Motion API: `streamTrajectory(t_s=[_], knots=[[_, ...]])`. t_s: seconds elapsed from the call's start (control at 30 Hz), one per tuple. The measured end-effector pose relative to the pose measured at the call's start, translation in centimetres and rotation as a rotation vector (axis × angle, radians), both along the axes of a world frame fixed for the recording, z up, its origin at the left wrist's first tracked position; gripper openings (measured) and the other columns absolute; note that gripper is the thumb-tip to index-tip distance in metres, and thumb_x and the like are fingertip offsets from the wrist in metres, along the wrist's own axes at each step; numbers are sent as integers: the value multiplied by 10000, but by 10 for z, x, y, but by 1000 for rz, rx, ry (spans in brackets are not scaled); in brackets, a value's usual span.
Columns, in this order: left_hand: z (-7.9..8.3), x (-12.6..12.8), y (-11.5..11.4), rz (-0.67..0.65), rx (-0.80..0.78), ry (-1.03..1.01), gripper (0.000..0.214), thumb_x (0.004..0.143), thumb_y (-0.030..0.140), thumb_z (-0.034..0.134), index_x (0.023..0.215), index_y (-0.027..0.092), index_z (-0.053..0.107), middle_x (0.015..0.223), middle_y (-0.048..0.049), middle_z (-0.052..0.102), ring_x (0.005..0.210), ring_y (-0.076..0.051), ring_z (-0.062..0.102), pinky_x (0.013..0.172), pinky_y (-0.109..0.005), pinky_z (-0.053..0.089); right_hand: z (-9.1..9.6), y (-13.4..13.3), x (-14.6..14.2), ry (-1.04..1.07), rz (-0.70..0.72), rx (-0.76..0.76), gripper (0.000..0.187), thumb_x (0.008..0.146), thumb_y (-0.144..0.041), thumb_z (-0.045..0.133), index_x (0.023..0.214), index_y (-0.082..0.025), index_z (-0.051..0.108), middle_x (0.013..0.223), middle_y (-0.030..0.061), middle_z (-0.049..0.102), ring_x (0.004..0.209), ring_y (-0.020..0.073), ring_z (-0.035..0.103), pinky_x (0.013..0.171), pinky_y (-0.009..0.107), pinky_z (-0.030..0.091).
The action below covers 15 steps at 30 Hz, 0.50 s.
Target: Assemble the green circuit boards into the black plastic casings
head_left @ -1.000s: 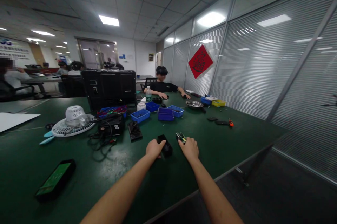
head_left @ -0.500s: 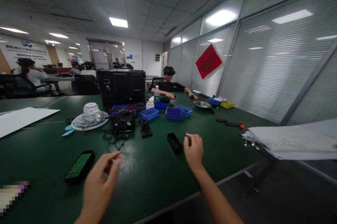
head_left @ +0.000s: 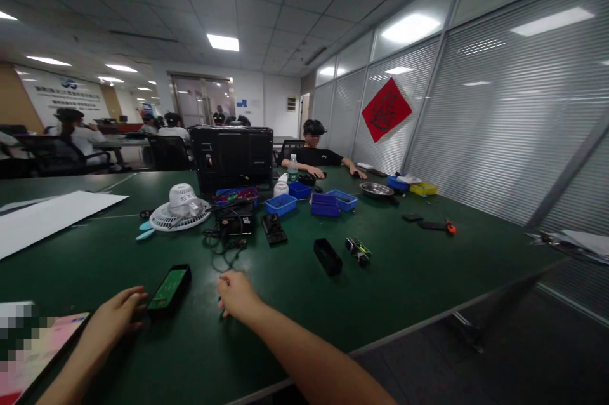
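My left hand (head_left: 117, 316) is low over the table at the left, fingers stretched and slightly apart, with nothing visible in it. Its fingertips come close to a black handheld case with a green face (head_left: 170, 289); touching or not, I cannot tell. To the right of that case, my right hand (head_left: 238, 296) is closed, fingers curled downward. A sliver of something small and dark shows at its fingertips, too small to name. Farther right lie an open black oblong box (head_left: 328, 256) and a small part with metal rods and dark ends (head_left: 358, 251).
Behind are a white fan head (head_left: 181, 208), a black adapter box with cables (head_left: 235, 221), blue trays (head_left: 280, 204), a metal dish (head_left: 376, 190) and a black computer case (head_left: 233, 157). A person (head_left: 316, 154) sits across the green table. A pixelated screen (head_left: 47, 354) lies front left.
My right hand has moved left from beside the black box, and the small rod part there is uncovered. My left hand has moved left, beside the green-faced case. The view has shifted slightly.
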<state>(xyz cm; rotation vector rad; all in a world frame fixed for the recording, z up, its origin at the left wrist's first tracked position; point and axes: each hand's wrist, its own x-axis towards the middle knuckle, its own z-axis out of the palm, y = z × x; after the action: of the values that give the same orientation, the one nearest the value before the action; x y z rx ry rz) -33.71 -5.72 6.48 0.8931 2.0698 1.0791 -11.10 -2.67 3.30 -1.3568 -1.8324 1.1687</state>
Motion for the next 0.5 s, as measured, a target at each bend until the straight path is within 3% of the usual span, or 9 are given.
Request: streamTrajectory(t_s=[0.1,0.2,0.3,0.4,0.5], knots=[[-8,7,4,-91,1,8,209,683,283,527,843,194,629,827,-36,681,688,-222,625,530,-313,513,-9,14,-23,75,18,-158,263,842,-252,336,958,-134,541,494,-30,517,320,87,463,351,201,423],[-12,21,6,-162,2,58,283,655,313,518,865,164,636,803,-72,671,595,-225,610,493,-314,492,-15,17,-34,109,23,-150,290,842,-272,350,1048,-128,495,470,-51,481,298,85,450,329,200,421],[-12,45,6,-263,53,63,302,645,329,519,877,170,629,781,-75,672,672,-235,623,486,-279,473,-14,11,-35,91,28,-106,279,845,-302,347,992,-134,515,487,-43,488,298,79,445,313,186,403],[-14,69,9,-327,137,146,269,649,301,516,864,190,632,897,-81,675,802,-235,623,547,-256,473,-6,4,-27,54,-9,-77,282,849,-324,346,970,-140,522,539,-19,528,327,76,460,324,177,400],[-20,86,16,-350,183,192,265,657,236,515,887,182,634,998,-95,661,929,-233,598,665,-257,472,2,1,-15,33,-36,-14,309,828,-346,408,1035,-133,494,742,61,607,495,119,571,424,213,455]])
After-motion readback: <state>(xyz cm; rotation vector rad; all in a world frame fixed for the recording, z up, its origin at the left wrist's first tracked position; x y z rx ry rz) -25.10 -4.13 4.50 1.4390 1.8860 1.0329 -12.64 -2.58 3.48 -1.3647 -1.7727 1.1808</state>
